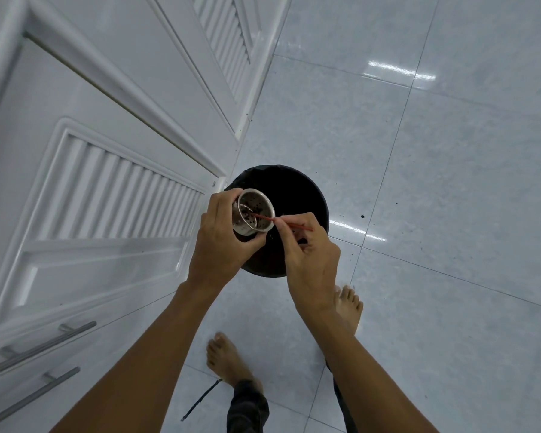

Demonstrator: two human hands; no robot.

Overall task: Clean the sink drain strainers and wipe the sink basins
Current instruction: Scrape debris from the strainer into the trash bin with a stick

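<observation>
My left hand [222, 242] grips a round metal drain strainer [254, 214], a perforated cup tilted toward me with dark specks of debris inside. My right hand [310, 260] pinches a thin red stick [289, 223] whose tip reaches into the strainer's cup. Both hands hover over a black bin [303, 195] lined with a black bag, standing on the floor below. No sink is in view.
White cabinet doors [107, 189] with louvred panels and metal bar handles [41, 345] run along the left. Glossy pale floor tiles [434, 182] spread to the right, with small dark specks near the bin. My bare feet [228, 360] stand behind the bin.
</observation>
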